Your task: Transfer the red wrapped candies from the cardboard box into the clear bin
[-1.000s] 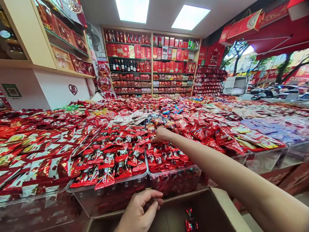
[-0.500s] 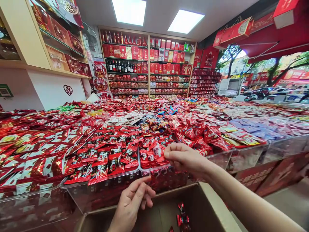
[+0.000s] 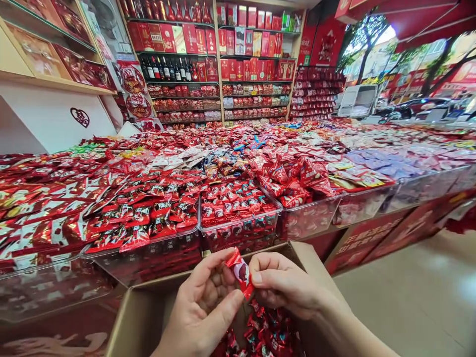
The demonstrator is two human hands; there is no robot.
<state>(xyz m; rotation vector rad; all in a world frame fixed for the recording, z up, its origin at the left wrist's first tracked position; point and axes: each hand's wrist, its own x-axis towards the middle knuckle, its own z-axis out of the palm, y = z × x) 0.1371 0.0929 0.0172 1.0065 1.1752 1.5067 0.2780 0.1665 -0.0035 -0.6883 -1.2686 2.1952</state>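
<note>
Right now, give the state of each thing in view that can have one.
Held candy: wrapped
Right hand: pinching the candy
Left hand: half-curled, grip unclear
Loose candies: wrapped, piled
Cardboard box: open, holding loose candies
Clear plastic bins: uncovered, heaped full
Wine bottles: upright
White van: rear open

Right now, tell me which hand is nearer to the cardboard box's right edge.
Right. The right hand is close by, left of the cardboard box's right edge; the left hand is farther off, across the red-wrapped candy.
</note>
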